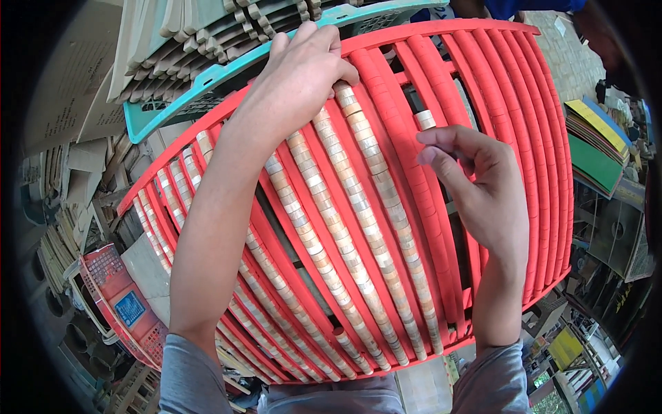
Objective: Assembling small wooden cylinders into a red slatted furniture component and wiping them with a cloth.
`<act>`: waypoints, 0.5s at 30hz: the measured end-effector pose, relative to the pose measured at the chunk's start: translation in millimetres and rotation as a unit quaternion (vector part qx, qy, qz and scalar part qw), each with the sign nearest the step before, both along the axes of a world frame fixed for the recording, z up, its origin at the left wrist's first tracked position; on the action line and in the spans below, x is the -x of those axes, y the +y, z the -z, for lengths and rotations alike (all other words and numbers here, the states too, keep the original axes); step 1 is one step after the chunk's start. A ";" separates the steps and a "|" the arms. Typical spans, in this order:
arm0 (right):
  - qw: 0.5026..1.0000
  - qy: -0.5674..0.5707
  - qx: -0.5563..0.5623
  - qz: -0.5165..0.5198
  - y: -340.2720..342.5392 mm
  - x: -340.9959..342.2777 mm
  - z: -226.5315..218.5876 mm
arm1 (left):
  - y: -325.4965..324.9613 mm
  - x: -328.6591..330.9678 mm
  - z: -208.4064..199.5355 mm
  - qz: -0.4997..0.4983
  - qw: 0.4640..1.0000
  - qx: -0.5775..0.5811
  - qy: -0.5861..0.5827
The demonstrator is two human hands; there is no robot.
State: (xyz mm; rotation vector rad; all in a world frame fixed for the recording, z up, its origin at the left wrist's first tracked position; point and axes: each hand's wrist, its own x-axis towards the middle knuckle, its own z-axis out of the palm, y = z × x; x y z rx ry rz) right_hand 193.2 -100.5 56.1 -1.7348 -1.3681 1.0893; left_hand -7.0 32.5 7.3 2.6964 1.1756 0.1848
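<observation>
A large red slatted rack [386, 138] fills the middle, and long rows of small pale wooden pieces [345, 183] run between its left-hand slats. At the far edge, my left hand [296, 79] lies closed over the rim, its thumb by the top of one pale row; its fingertips are partly hidden. To the right of that row, my right hand [476, 179] hovers over the slats with thumb and index finger nearly together. A short pale wooden piece [426, 119] shows right at the index fingertip. Whether the fingers grip it or anything else is hidden.
Beyond the rack is a turquoise plastic crate [162, 114] with stacked grey-green strips [200, 34]. Cardboard [65, 76] stands at far left, and a red plastic basket [127, 297] below it. Coloured boards [600, 138] lie at right. Part of a person in blue [531, 7] shows at the top.
</observation>
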 end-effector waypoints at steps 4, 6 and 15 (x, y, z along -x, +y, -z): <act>0.999 -0.024 0.038 -0.018 -1.4 2.9 -4.0 | 0.0 1.6 0.4 -0.025 0.999 0.021 -0.017; 0.997 -0.041 0.055 -0.033 -1.4 3.8 -5.5 | 0.6 2.1 -0.5 -0.012 1.000 0.008 -0.018; 0.997 -0.030 0.054 -0.043 5.0 13.2 2.1 | -1.6 0.1 -3.4 -0.020 0.999 0.028 -0.008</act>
